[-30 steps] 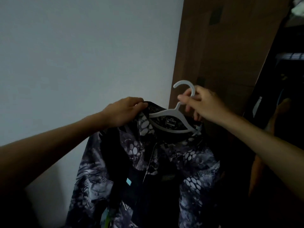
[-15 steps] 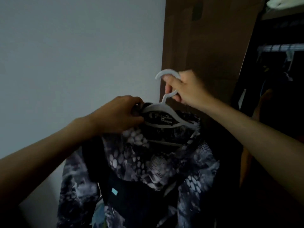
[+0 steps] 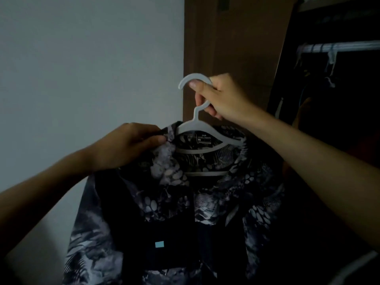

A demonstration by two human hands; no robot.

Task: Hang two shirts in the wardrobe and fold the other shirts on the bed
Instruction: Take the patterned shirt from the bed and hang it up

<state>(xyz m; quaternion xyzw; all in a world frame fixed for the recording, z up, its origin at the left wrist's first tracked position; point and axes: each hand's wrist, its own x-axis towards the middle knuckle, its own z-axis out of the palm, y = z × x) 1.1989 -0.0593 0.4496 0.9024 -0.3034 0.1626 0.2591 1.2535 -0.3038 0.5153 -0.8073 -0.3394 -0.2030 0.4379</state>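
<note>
Right hand [image 3: 221,97] grips the hook of a white hanger [image 3: 197,128] carrying the patterned dark shirt [image 3: 185,202], held up before the wall; left hand [image 3: 127,145] pinches its collar. Beside them, the wardrobe [image 3: 236,48] stands open, its rail [image 3: 339,47] visible.

Dark patterned shirt [image 3: 176,202] hangs on white hanger [image 3: 197,128].

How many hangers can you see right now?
2. A white hanger carries the patterned shirt, held by the right hand; another hook hangs on the wardrobe rail. Darkness may hide more.
</note>
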